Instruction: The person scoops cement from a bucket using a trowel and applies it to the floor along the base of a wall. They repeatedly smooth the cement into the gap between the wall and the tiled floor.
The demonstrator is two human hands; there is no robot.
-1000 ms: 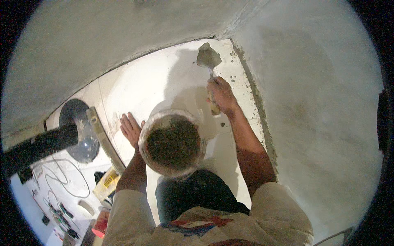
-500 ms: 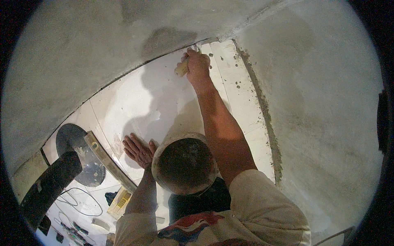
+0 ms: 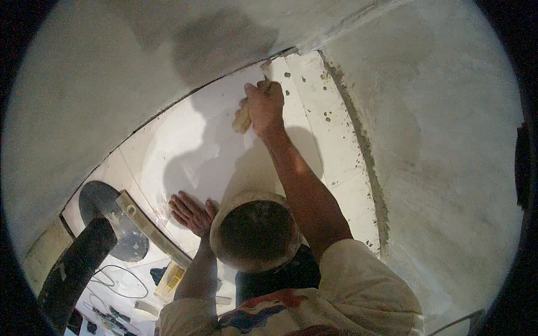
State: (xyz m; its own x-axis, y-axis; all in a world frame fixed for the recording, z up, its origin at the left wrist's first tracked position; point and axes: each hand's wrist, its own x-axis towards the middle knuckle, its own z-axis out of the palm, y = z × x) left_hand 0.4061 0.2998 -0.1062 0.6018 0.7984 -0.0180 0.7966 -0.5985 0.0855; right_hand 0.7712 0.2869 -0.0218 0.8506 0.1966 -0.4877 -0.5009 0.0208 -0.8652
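My right hand (image 3: 264,106) is stretched out to the far corner of the white tiled surface (image 3: 185,145). It grips a trowel by its pale wooden handle (image 3: 242,119), and the blade end reaches the grey seam at the tile edge. My left hand (image 3: 191,213) lies flat with fingers spread on the white tile, close to my body. Between my arms sits a round pale-rimmed shape with a dark brown middle (image 3: 255,232); I cannot tell whether it is a bucket or a cap.
Grey plaster (image 3: 448,168) surrounds the tiles, with a rough mortar strip (image 3: 364,157) along their right edge. A long yellowish spirit level (image 3: 151,229), a dark round disc (image 3: 106,218), a black tube (image 3: 73,269), cables and small tools lie at the lower left.
My right hand with the trowel has moved away from my body, up to the far corner of the tiles. My left hand stays flat on the tile.
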